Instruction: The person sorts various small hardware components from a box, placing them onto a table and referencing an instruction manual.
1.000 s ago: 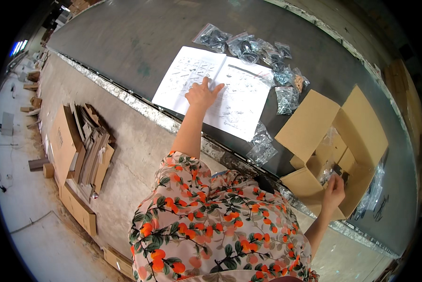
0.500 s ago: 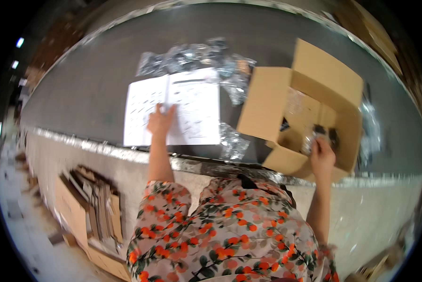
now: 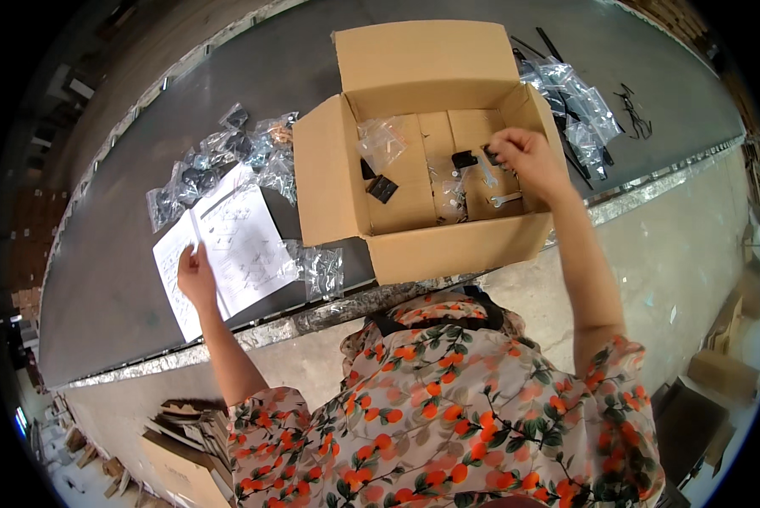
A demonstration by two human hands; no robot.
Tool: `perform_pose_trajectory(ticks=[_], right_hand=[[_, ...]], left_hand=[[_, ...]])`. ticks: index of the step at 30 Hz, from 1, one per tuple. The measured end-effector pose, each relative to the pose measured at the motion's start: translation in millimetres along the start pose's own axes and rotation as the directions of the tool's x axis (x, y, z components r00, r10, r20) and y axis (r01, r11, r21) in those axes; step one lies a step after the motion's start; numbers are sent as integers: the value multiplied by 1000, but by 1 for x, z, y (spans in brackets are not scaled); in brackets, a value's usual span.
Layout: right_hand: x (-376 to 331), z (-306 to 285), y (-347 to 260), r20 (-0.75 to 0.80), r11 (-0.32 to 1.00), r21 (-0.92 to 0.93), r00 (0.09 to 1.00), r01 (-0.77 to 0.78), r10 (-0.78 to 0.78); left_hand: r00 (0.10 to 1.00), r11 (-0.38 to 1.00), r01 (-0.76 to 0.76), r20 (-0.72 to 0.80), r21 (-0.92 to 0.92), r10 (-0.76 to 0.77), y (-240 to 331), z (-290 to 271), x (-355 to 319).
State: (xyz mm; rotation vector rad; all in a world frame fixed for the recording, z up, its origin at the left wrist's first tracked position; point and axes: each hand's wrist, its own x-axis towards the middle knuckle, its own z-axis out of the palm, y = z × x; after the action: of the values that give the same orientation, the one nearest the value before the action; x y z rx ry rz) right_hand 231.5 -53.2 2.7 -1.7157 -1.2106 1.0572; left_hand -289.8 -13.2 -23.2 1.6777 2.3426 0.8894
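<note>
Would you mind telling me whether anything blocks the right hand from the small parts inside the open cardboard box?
Nothing visible does. The right hand is already inside the cardboard box, whose flaps are folded open, with its fingertips at a small clear bag on the box floor. The left hand rests apart on the instruction sheet.

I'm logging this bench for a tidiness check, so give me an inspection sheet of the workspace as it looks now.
Surface: dark grey table with a silvery front edge.
Job's things: open cardboard box holding small clear bags, black parts and a small wrench; open instruction sheet left of it.
Clutter: clear bags of parts behind the sheet, one bag beside it, more bags right of the box.
Hands: left hand rests on the sheet; right hand is inside the box, fingers bent, on a small item I cannot identify.
Cables: thin black pieces at far right; kind unclear.
Surroundings: flattened cardboard on the floor.
</note>
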Motion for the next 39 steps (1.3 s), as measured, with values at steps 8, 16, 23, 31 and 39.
perform_pose_trajectory(ticks=[8,16,23,31,39], right_hand=[[35,9,4,311,924,-340,948,172,-62],[41,-7,5,357,951,-266,932,160,-57],[32,-12,4,356,971,-159,928,178,-112],[25,12,-5,390,993,105,921,-51,6],[15,35,-25,430,949,231,898,-214,98]], left_hand=[[605,588,-773,1,-239,796,179,51,-49],[330,217,-940,546,263,770,220,131,-54],[320,149,-946,764,287,560,241,126,-44],[553,497,578,759,-647,344,254,98,-61],[509,99,794,745,-600,430,255,85,-82]])
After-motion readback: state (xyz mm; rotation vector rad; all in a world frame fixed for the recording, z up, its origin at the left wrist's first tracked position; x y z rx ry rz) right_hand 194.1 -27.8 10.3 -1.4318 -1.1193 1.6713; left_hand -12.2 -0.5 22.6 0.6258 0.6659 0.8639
